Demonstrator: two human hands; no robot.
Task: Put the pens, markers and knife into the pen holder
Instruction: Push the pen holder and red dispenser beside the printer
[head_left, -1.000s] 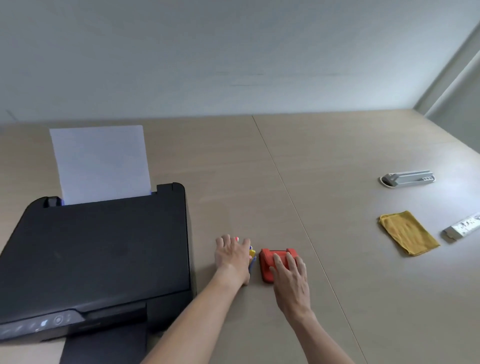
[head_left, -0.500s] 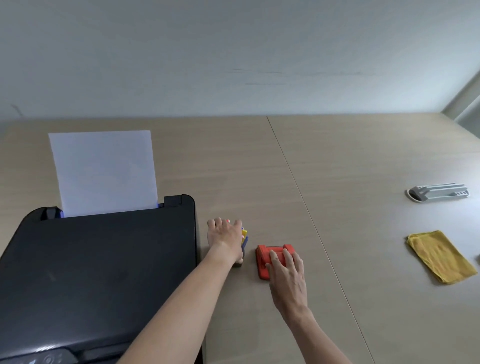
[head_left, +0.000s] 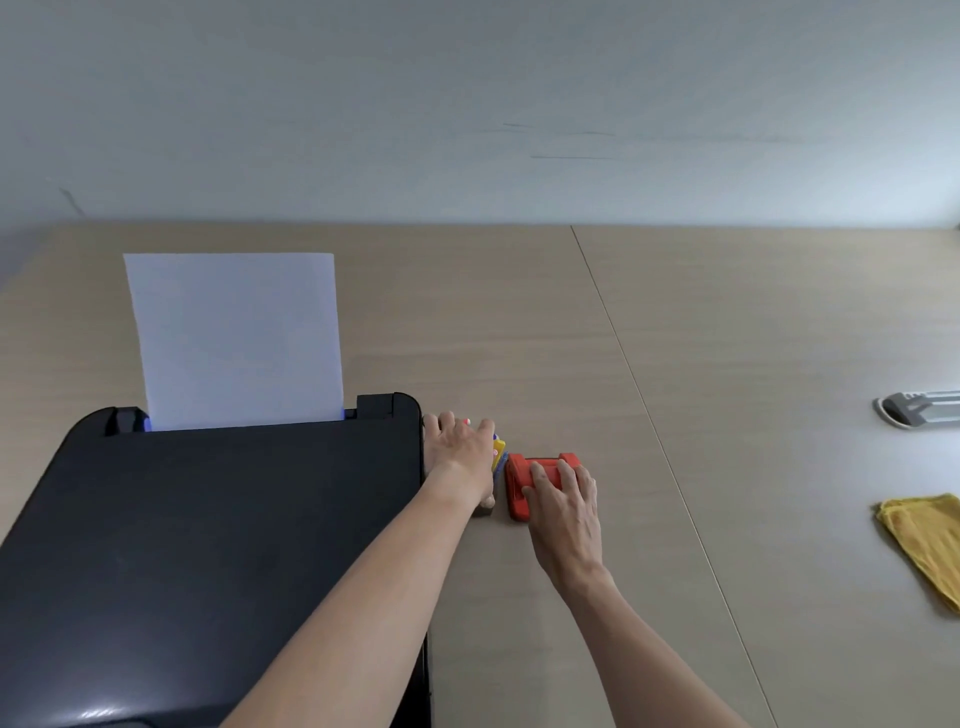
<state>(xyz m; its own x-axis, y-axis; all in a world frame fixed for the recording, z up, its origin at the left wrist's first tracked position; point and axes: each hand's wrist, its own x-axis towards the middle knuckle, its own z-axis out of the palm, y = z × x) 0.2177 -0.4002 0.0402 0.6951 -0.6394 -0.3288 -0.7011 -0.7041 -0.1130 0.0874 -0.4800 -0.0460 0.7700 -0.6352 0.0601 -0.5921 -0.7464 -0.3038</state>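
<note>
While the left hand (head_left: 460, 452) lay cupped over the top of what looked like the holder (head_left: 483, 512), only a dark base corner and some yellow and blue tips (head_left: 498, 451) showed from beneath it, so whether its fingers clasped those tips or merely covered them could not be told. The holder stood on the table (head_left: 675, 364), just beside the black printer (head_left: 208, 545), which had a white sheet (head_left: 234, 338) standing in its feed. The right hand (head_left: 563, 499) rested flat, fingers spread a little, on a red block (head_left: 517, 488) just right of the holder; it pressed down on the block and gripped nothing. No loose pens, markers or knife lay in view, so the filling step seemed finished or nearly so, with the hands apparently tidying the holder into place. The next move would call for lifting the left palm straight up without tipping the holder, then checking that every piece stood inside. A yellow cloth (head_left: 924, 545) and a grey tool (head_left: 919, 410) lay well apart at the right.
</note>
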